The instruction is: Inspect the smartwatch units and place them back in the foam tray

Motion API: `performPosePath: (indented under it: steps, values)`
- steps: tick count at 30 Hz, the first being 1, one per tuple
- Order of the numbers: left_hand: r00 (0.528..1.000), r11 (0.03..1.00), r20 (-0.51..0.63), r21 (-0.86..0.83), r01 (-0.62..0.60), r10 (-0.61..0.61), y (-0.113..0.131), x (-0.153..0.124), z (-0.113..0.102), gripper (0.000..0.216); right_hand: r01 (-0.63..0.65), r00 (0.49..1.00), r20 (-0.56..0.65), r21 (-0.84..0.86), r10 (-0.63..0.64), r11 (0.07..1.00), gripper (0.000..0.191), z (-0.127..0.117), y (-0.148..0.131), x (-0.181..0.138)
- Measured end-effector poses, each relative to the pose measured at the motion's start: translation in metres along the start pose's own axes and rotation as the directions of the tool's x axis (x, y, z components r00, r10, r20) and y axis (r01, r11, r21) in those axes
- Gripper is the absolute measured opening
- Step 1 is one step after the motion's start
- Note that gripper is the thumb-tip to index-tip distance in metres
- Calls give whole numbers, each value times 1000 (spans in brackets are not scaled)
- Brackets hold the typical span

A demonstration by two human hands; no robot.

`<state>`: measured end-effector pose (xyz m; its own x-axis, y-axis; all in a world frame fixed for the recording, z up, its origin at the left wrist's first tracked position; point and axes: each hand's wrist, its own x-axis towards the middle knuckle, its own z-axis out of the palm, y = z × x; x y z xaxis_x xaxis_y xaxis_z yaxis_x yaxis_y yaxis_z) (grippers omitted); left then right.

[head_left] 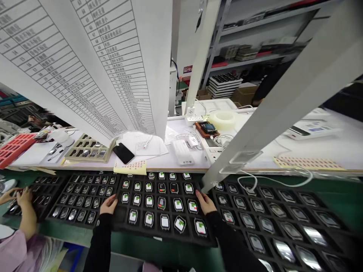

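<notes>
The left hand (108,204) and right hand (205,202) lay open and palm-down, grasping nothing, at opposite ends of a black foam tray (159,238) of smartwatches (161,203), whose long axis ran left to right between them. The left hand was just beside an empty slot (120,214), and the right hand was nearer the tray's right end. Further left, a co-worker's hands (24,198) rested on another tray (36,192).

Matt black plastic tray (170,237)

black sleeves (99,245), bare left hand (108,205), bare right hand (205,202)
</notes>
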<state>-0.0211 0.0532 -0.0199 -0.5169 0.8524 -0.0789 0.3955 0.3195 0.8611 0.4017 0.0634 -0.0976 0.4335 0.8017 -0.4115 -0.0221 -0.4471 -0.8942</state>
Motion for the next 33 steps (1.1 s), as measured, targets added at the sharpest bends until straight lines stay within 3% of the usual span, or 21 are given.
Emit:
performPosePath:
  steps: [4,12,17,22,27,33]
  values:
    - [1000,1000,28,0,10,-10,-12,-3,15,18,57,998,-2,-23,-57,998,60,-6,18,3]
    - [999,998,-18,56,39,-38,-47,-36,-5,24,204,975,113,-110,-192,973,61,-26,36,3]
    - [996,989,-70,134,55,-46,-64,-48,1,31,280,960,88,-212,-267,936,70,-19,46,-12]
    - [988,967,-136,254,-36,73,-73,-74,24,52,348,937,105,-235,-332,908,83,-3,64,-32]
    - [967,939,-178,323,-118,183,-77,-89,40,60,296,955,101,-271,-278,916,85,-8,76,-17]
    - [952,926,-201,348,-150,229,-83,-88,44,57,401,916,141,-341,-376,850,82,-10,58,-28]
